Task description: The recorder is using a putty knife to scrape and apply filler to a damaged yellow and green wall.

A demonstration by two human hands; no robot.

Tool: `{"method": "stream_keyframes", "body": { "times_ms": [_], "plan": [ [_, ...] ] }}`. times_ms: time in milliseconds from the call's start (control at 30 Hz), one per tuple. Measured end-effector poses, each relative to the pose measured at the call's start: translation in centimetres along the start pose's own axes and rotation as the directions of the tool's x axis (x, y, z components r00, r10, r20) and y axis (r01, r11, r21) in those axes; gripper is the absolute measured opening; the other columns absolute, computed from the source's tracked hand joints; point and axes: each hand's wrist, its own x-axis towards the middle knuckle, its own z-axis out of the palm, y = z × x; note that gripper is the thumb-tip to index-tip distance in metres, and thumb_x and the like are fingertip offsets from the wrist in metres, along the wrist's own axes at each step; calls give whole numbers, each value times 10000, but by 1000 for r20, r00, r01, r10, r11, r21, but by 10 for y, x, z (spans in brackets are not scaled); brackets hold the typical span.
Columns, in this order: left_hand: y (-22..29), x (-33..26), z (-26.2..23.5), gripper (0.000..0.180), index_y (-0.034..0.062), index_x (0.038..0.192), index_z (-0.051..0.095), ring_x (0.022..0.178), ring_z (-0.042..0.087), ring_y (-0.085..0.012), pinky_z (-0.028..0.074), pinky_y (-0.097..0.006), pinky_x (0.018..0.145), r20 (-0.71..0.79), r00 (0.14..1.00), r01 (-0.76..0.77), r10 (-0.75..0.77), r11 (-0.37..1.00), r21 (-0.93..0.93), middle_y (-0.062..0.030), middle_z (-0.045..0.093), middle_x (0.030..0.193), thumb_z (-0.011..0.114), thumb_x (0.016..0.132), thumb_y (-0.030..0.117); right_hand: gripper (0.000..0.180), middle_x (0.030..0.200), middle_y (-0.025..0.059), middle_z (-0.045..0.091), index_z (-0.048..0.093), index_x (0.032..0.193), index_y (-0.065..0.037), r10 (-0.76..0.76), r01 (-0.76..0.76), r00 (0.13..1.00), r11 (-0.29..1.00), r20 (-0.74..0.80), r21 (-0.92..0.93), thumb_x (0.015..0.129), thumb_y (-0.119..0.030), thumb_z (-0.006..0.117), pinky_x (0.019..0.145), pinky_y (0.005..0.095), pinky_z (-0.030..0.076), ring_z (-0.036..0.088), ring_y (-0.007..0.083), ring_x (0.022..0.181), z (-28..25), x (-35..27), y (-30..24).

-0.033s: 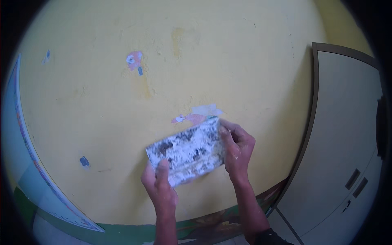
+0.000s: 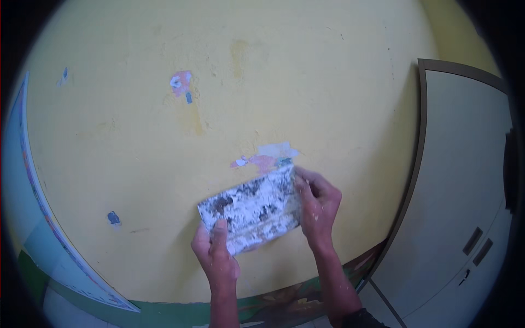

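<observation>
Between my hands is a rectangular sheet (image 2: 257, 205), dark underneath and caked with patchy white, tilted so its right end is higher. My left hand (image 2: 216, 249) grips its lower left corner with the thumb on the near face. At the right end, my right hand (image 2: 320, 202) pinches the edge between thumb and bent fingers. Pale specks dot both hands. The sheet is in front of the yellow wall (image 2: 328, 98), just below a patch of peeled paint (image 2: 276, 149) in white and pink. Whether its back touches the wall is hidden.
Another peeled spot (image 2: 181, 82) is higher up, and a small blue-grey mark (image 2: 113, 217) is lower left. A pale blue panel (image 2: 52, 235) borders the left. A cabinet (image 2: 459, 164) with brown trim and a key stands right. Green painted skirting (image 2: 175, 310) runs along the bottom.
Both hands and the sheet have shifted slightly down, showing a bit more of the peeled patch above the sheet's upper right corner. The grip is the same.
</observation>
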Motion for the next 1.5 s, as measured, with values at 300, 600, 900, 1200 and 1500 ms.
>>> {"method": "stream_keyframes", "body": {
  "times_ms": [300,600,900,1200,1500],
  "plan": [
    [2,-5,3,291,-73,1208,615,959,665,-156,541,-330,887,-47,995,-88,87,996,-15,-123,694,1098,641,976,101,197,787,-22,638,745,1099,59,22,-22,1000,1000,7,4,945,-45,680,642,198,427,507,26,711,1,-2,2],
    [11,17,12,330,-80,1245,597,988,661,-163,542,-327,888,20,997,-67,68,997,-34,-124,687,1119,630,982,116,202,721,-46,569,745,1091,64,-52,52,999,999,-16,14,935,-51,685,587,218,389,449,35,652,10,16,-5],
    [6,15,19,317,-87,1232,601,971,661,-153,549,-329,880,19,997,-76,77,997,-31,-116,679,1129,615,997,125,209,657,-49,516,748,1082,53,-5,5,1000,1000,-28,20,917,-64,690,532,232,324,392,32,603,6,21,3],
    [19,30,35,316,-67,1249,608,1001,658,-161,543,-334,894,33,994,-100,102,993,-55,-124,682,1155,632,995,121,209,738,-4,640,751,1066,59,-133,135,991,983,23,-126,921,-68,671,592,231,401,491,60,671,10,51,-18],
    [8,30,45,360,-62,1272,597,970,683,-182,574,-329,838,13,997,-81,82,995,-52,-130,679,1180,629,1011,184,196,679,-11,585,753,1048,35,-197,199,977,980,78,-19,916,-92,685,572,245,382,467,62,636,15,76,-25]
  ]
}}
